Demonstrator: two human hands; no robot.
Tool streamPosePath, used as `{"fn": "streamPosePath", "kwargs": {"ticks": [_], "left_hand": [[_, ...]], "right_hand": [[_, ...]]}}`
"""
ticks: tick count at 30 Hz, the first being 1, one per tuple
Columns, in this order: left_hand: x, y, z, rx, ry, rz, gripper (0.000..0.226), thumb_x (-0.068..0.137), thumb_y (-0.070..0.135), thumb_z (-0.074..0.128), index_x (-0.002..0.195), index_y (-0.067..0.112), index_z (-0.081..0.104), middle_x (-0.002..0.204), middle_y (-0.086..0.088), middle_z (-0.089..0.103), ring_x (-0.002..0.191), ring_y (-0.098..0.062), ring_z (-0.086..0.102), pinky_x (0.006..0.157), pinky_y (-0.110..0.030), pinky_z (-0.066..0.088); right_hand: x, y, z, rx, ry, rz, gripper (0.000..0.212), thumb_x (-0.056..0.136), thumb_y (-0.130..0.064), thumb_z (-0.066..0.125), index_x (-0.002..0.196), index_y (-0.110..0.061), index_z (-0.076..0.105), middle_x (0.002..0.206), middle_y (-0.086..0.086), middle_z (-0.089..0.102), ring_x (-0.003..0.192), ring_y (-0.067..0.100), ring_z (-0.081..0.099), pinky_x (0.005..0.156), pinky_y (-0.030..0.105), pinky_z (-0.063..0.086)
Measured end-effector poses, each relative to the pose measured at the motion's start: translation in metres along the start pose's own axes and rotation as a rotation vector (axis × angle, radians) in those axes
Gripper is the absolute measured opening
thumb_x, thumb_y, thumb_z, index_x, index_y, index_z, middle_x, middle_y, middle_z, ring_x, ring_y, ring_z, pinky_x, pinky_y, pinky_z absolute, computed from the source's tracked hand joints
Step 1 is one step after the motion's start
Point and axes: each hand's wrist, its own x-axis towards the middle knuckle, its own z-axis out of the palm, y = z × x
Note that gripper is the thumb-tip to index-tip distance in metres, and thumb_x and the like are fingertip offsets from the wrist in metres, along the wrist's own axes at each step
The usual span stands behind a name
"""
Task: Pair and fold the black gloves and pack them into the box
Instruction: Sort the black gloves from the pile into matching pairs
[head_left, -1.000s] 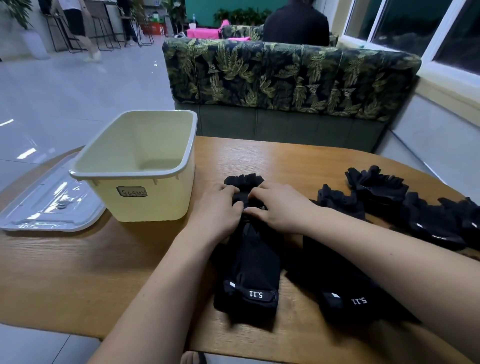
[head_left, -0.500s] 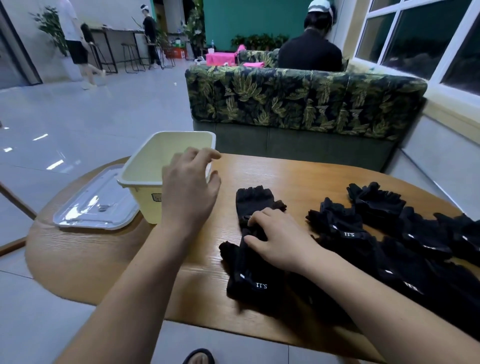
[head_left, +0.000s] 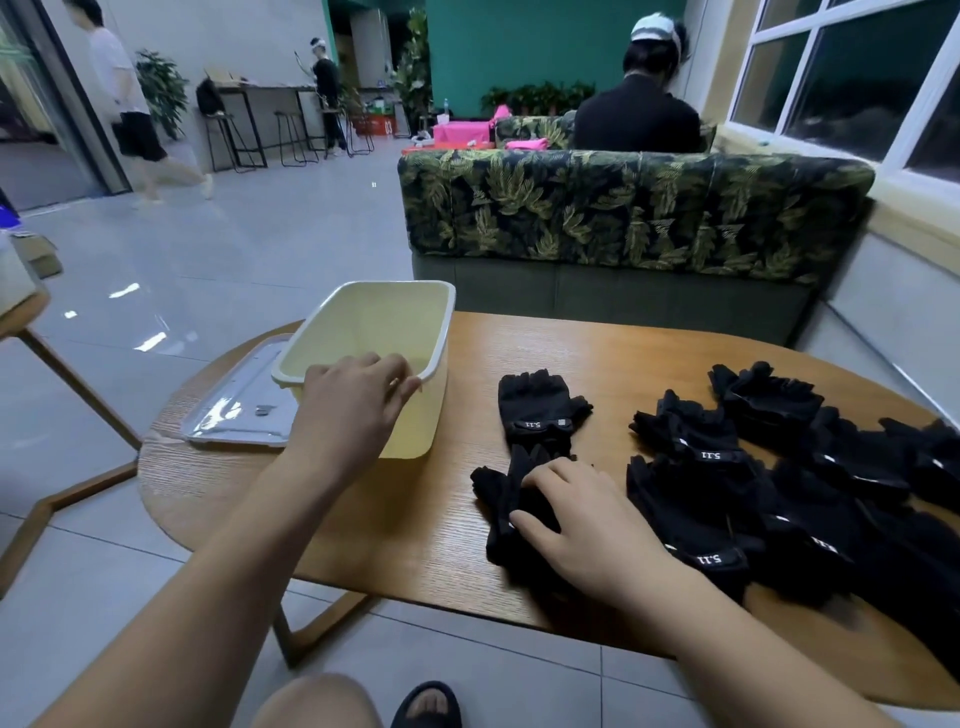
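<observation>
The paired gloves (head_left: 535, 415) lie on the worktop (head_left: 415, 519) just right of the box (head_left: 410, 431). They look soft, light and limp, probably best pinched through both layers. The right hand (head_left: 587, 525) presses them, fingers spread; the left hand (head_left: 353, 400) curls its fingers over the box rim.

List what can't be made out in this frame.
Head view only.
1. Floor of the box: the near wall and the left hand cover it; contents unknown.
2. Left hand's fingertips: behind the rim; grip unclear.
3. Near end of the centre gloves: under the right hand.
4. glove pile: overlapping, cut by the right edge; count unclear.
</observation>
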Motion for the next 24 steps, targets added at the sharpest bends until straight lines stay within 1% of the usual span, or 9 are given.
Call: {"fn": "streamPosePath", "kwargs": {"ticks": [6, 10, 13, 15, 18, 20, 21, 22, 24], "left_hand": [[-0.043, 0.002, -0.031, -0.015, -0.022, 0.061, 0.028, 0.107, 0.048, 0.049, 0.1, 0.031, 0.069, 0.085, 0.013, 0.062, 0.083, -0.018, 0.059, 0.084, -0.043, 0.044], [-0.064, 0.005, -0.042, 0.001, -0.03, 0.067, 0.028, 0.106, 0.05, 0.047, 0.101, 0.032, 0.068, 0.088, 0.015, 0.061, 0.086, -0.015, 0.057, 0.085, -0.042, 0.043], [-0.072, 0.007, -0.045, 0.007, -0.047, 0.059, 0.03, 0.105, 0.054, 0.043, 0.102, 0.035, 0.066, 0.091, 0.015, 0.064, 0.09, -0.016, 0.059, 0.086, -0.043, 0.043], [-0.074, 0.009, -0.046, -0.011, -0.052, 0.045, 0.028, 0.105, 0.054, 0.046, 0.108, 0.035, 0.067, 0.098, 0.014, 0.065, 0.096, -0.017, 0.06, 0.088, -0.043, 0.043], [-0.08, 0.021, -0.052, -0.03, 0.052, 0.078, 0.025, 0.103, 0.041, 0.063, 0.124, 0.028, 0.069, 0.115, 0.006, 0.065, 0.109, -0.022, 0.06, 0.091, -0.045, 0.046], [-0.087, 0.04, -0.053, -0.055, 0.163, 0.183, 0.024, 0.1, 0.026, 0.071, 0.123, 0.02, 0.072, 0.117, 0.0, 0.066, 0.109, -0.027, 0.062, 0.089, -0.045, 0.048], [-0.091, 0.052, -0.051, -0.095, 0.184, 0.251, 0.022, 0.098, 0.021, 0.073, 0.12, 0.018, 0.073, 0.115, -0.001, 0.067, 0.107, -0.027, 0.063, 0.088, -0.045, 0.049], [-0.095, 0.064, -0.047, -0.154, 0.157, 0.307, 0.021, 0.097, 0.018, 0.075, 0.118, 0.018, 0.074, 0.113, -0.001, 0.068, 0.105, -0.026, 0.064, 0.087, -0.044, 0.051], [-0.101, 0.082, -0.03, -0.281, -0.005, 0.367, 0.02, 0.096, 0.018, 0.076, 0.115, 0.022, 0.073, 0.107, 0.006, 0.066, 0.1, -0.022, 0.064, 0.084, -0.041, 0.052]], "right_hand": [[-0.018, -0.005, 0.011, 0.017, 0.042, 0.018, 0.06, 0.098, -0.072, 0.029, 0.128, -0.031, 0.061, 0.127, -0.014, 0.059, 0.12, 0.014, 0.053, 0.105, 0.034, 0.042], [-0.028, -0.001, 0.017, 0.022, 0.098, 0.039, 0.053, 0.101, -0.066, 0.034, 0.122, -0.028, 0.065, 0.121, -0.013, 0.062, 0.115, 0.015, 0.056, 0.1, 0.032, 0.042], [-0.034, 0.002, 0.019, 0.019, 0.13, 0.046, 0.048, 0.102, -0.063, 0.039, 0.117, -0.027, 0.066, 0.116, -0.012, 0.063, 0.112, 0.016, 0.058, 0.096, 0.032, 0.043], [-0.038, 0.001, 0.02, 0.003, 0.124, 0.039, 0.047, 0.103, -0.063, 0.04, 0.118, -0.027, 0.066, 0.116, -0.012, 0.063, 0.113, 0.016, 0.058, 0.096, 0.034, 0.044], [-0.044, -0.001, 0.019, -0.002, 0.128, 0.027, 0.048, 0.104, -0.063, 0.042, 0.127, -0.027, 0.065, 0.124, -0.011, 0.062, 0.118, 0.016, 0.057, 0.101, 0.036, 0.045], [-0.048, -0.002, 0.017, 0.016, 0.13, 0.026, 0.053, 0.103, -0.064, 0.042, 0.136, -0.027, 0.06, 0.131, -0.011, 0.061, 0.125, 0.014, 0.054, 0.107, 0.035, 0.043], [-0.05, -0.002, 0.016, 0.021, 0.126, 0.023, 0.056, 0.102, -0.065, 0.042, 0.139, -0.026, 0.058, 0.135, -0.011, 0.06, 0.128, 0.013, 0.053, 0.11, 0.034, 0.042], [-0.051, -0.002, 0.016, 0.021, 0.121, 0.018, 0.058, 0.101, -0.065, 0.043, 0.142, -0.026, 0.056, 0.138, -0.011, 0.058, 0.131, 0.013, 0.051, 0.112, 0.034, 0.04], [-0.054, 0.0, 0.017, 0.025, 0.113, 0.002, 0.061, 0.099, -0.065, 0.049, 0.145, -0.026, 0.053, 0.141, -0.01, 0.057, 0.135, 0.013, 0.05, 0.115, 0.033, 0.039]]}}
